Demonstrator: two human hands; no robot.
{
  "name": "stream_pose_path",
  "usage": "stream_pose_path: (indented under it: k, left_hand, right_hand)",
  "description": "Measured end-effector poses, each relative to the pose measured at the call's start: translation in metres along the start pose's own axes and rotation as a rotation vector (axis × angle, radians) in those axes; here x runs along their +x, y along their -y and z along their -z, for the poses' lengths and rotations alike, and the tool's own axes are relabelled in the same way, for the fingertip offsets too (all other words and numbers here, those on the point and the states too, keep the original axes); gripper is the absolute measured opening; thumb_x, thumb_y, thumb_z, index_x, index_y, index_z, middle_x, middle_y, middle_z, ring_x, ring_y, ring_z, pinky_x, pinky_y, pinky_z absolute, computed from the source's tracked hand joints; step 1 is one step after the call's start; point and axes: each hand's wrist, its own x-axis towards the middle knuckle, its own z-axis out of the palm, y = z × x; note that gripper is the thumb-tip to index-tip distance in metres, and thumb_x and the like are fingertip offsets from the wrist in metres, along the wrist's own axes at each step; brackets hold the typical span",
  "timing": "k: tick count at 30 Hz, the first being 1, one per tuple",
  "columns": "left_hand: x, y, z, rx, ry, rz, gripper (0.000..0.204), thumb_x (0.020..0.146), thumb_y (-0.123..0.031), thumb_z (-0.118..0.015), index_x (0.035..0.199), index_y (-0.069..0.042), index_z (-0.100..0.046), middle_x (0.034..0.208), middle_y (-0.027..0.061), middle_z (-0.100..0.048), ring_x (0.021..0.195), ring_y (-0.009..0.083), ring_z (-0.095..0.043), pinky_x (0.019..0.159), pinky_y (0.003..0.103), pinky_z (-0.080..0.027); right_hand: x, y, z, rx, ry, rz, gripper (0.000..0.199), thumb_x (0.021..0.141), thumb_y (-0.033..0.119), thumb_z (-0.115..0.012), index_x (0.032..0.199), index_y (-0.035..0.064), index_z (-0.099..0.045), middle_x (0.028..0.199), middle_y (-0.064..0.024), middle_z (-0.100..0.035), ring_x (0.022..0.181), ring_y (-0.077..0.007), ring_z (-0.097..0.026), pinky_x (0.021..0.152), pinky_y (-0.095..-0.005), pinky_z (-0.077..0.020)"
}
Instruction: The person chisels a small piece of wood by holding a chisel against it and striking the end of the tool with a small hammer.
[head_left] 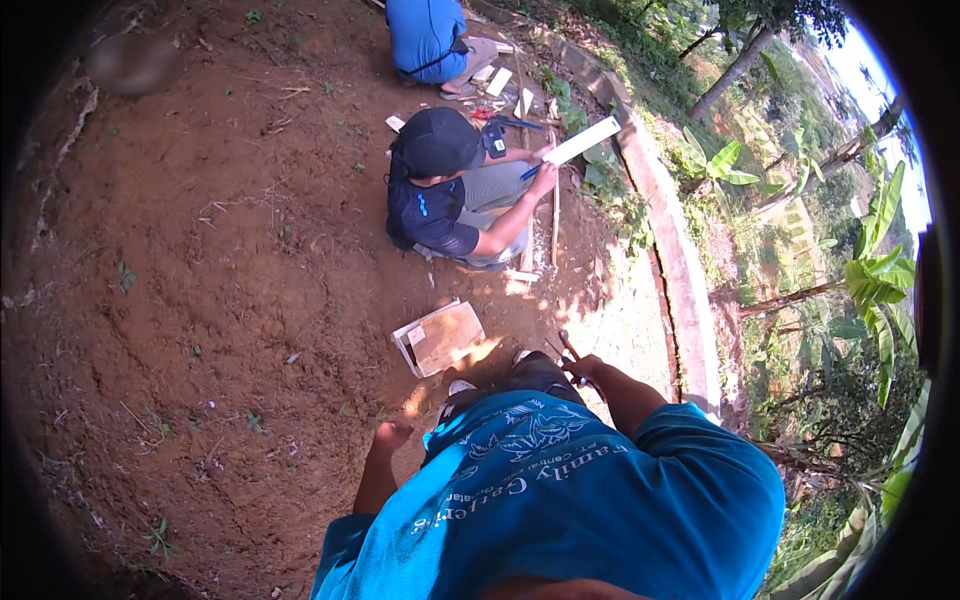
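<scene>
My left hand (393, 435) hangs low beside my body, above bare soil; its fingers are too small and turned away to read. At my right side, my right hand (584, 369) is closed around a slim tool with a brown handle (568, 345); its kind is not clear, and a thin dark part shows by the fingers. Beyond my feet lies a small stack of flat wooden boards (447, 338) on the ground, nearer to me than the crouching person. Neither hand touches the stack.
A crouching person in a dark cap (438, 143) holds a pale board (582, 141) and a blue pen-like thing (530, 173). Farther off squats a person in blue (427, 40), near several wood offcuts (498, 81). A low concrete edge (683, 260) curves along the right, with plants beyond.
</scene>
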Motion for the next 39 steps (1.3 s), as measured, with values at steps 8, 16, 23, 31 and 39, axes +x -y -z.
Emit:
stream_pose_path:
  k: [8,16,23,31,39]
  left_hand:
    - [0.011,0.015,0.025,-0.44,0.091,0.002,0.031,0.088,-0.033,-0.07,0.087,-0.002,-0.066,0.078,-0.0006,-0.064,0.07,0.0136,-0.056,0.065,0.034,-0.046]
    - [-0.014,-0.019,0.031,-0.603,0.074,0.087,0.047,0.085,-0.047,-0.064,0.1,-0.002,-0.061,0.094,0.0036,-0.06,0.085,0.0176,-0.054,0.077,0.037,-0.043]
    - [-0.032,-0.009,0.024,-0.727,0.123,0.18,0.065,0.082,-0.059,-0.059,0.112,-0.002,-0.057,0.108,0.0073,-0.057,0.098,0.0211,-0.052,0.087,0.039,-0.04]
    - [-0.082,0.005,-0.018,-0.992,0.236,0.345,0.085,0.078,-0.073,-0.053,0.125,-0.002,-0.053,0.124,0.0114,-0.054,0.113,0.025,-0.051,0.099,0.042,-0.037]
    - [-0.201,-0.023,-0.1,-1.802,0.484,0.441,0.106,0.075,-0.087,-0.047,0.138,-0.002,-0.048,0.14,0.0156,-0.051,0.127,0.029,-0.049,0.111,0.045,-0.035]
  right_hand:
    - [-0.012,0.033,-0.016,-0.1,0.056,0.11,0.046,0.08,0.039,-0.082,0.086,-0.0049,-0.07,0.072,-0.0121,-0.068,0.057,-0.0188,-0.066,0.053,-0.0318,-0.0558]
    - [0.027,0.022,-0.005,-0.012,0.047,0.039,0.042,0.082,0.039,-0.08,0.087,-0.0016,-0.069,0.069,-0.0114,-0.067,0.054,-0.0175,-0.064,0.049,-0.0313,-0.0535]
    - [0.029,0.018,0.005,-0.071,0.069,-0.01,0.035,0.088,0.035,-0.077,0.09,0.0013,-0.066,0.069,-0.009,-0.064,0.054,-0.015,-0.061,0.047,-0.0299,-0.0512]
    - [-0.026,0.036,-0.003,0.014,0.009,-0.059,0.034,0.085,0.032,-0.079,0.087,0.0004,-0.067,0.07,-0.0087,-0.065,0.054,-0.0157,-0.062,0.044,-0.03,-0.0477]
    - [-0.054,-0.019,-0.01,-0.137,0.066,-0.135,0.041,0.089,0.041,-0.073,0.083,0.0021,-0.064,0.069,-0.0079,-0.062,0.05,-0.0139,-0.057,0.041,-0.027,-0.0413]
